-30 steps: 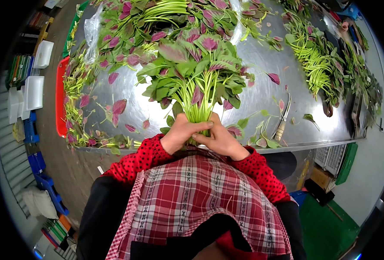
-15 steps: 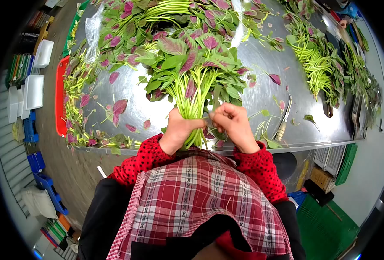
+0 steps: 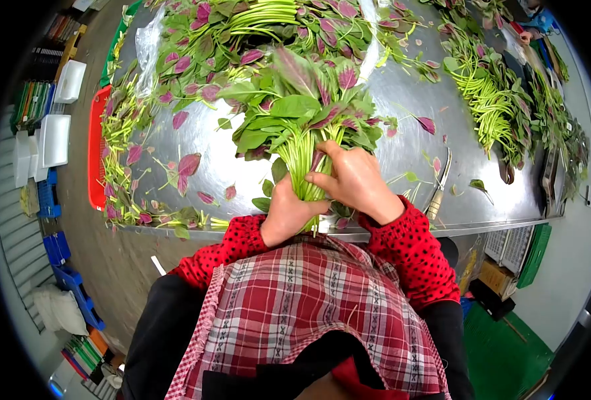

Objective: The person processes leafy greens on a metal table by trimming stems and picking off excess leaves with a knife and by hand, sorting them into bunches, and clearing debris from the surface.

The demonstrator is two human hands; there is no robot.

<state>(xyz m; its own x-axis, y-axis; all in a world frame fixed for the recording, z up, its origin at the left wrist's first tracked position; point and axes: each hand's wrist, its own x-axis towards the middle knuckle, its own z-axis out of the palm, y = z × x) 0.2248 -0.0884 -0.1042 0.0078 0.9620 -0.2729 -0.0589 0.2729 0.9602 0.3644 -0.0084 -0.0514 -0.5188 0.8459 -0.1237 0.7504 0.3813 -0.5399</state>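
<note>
I can see a leafy bunch (image 3: 299,123) mid-frame, over the counter's (image 3: 475,203) near edge; the left hand (image 3: 290,210) curls round its lower stems, the right hand (image 3: 354,179) grips higher, fingers bent. A knife (image 3: 437,193) lies right of centre.

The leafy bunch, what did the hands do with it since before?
The right hand let go of the stems, moved aside, then touched them again higher up. The left hand kept holding the leafy bunch low down. The knife stayed put.
</note>
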